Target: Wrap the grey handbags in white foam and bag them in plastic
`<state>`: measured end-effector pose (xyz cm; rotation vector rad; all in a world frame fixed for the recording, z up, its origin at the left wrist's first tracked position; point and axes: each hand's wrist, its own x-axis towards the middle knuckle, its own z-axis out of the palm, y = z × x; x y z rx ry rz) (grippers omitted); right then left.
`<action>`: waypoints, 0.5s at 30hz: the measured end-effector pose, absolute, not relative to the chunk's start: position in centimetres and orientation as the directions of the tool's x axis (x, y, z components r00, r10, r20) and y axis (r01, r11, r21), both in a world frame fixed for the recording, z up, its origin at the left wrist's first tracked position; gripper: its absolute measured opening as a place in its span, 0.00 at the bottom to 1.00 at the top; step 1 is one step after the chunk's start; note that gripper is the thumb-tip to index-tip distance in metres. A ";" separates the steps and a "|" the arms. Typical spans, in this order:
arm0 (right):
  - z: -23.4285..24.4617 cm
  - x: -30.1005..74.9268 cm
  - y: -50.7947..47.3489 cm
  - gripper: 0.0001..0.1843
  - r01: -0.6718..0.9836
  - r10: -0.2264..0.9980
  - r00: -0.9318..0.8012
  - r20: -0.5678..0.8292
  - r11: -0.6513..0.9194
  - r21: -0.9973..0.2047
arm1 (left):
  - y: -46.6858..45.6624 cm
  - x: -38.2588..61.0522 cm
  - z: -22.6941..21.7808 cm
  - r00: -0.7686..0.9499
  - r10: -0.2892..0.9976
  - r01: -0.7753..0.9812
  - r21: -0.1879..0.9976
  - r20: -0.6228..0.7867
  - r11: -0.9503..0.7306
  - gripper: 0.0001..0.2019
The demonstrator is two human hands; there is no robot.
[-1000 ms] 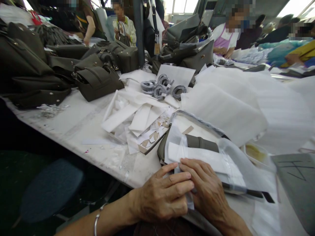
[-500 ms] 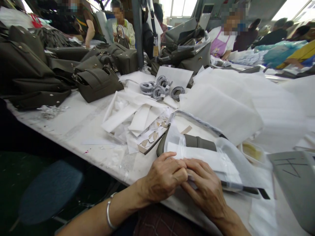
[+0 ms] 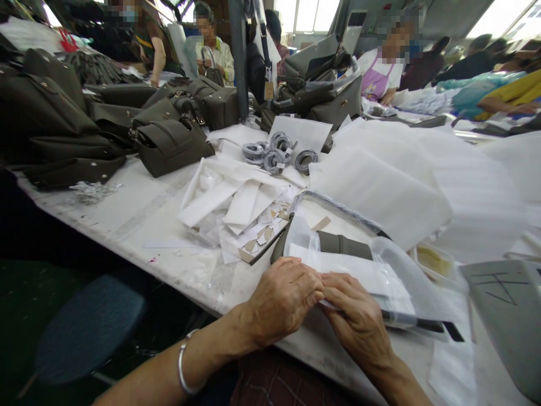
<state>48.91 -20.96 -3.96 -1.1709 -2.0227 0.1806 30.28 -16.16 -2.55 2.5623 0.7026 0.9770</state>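
Observation:
A dark olive handbag (image 3: 344,245) lies at the table's near edge, partly covered by white wrapping sheet (image 3: 359,272) and clear film. My left hand (image 3: 285,301) is closed at the bag's near left side, fingers curled on the edge of the sheet. Beside it and nearly touching, my right hand (image 3: 357,316) pinches the same edge, its fingers bent over the white material. The fingertips and the bag's near side are partly hidden by the hands. Beyond the bag arches its strap (image 3: 342,208), wrapped in film.
White foam strips (image 3: 243,206) and cardboard scraps (image 3: 264,237) lie left of the bag. Behind are coiled film-wrapped straps (image 3: 274,160). Olive bags (image 3: 173,146) are piled at far left, large white sheets (image 3: 380,175) at right. A grey bin (image 3: 502,316) stands near right. Co-workers are across the table.
My left hand has rolled over, its fingers now lying lower against the sheet's edge. My right hand has shifted slightly right and down. The bag stays in place.

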 end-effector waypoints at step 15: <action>-4.2 49.3 -21.3 0.14 0.673 0.744 -0.338 0.576 0.619 -0.405 | -14.6 29.3 -5.0 0.627 0.562 0.202 0.584 0.539 -0.786 0.12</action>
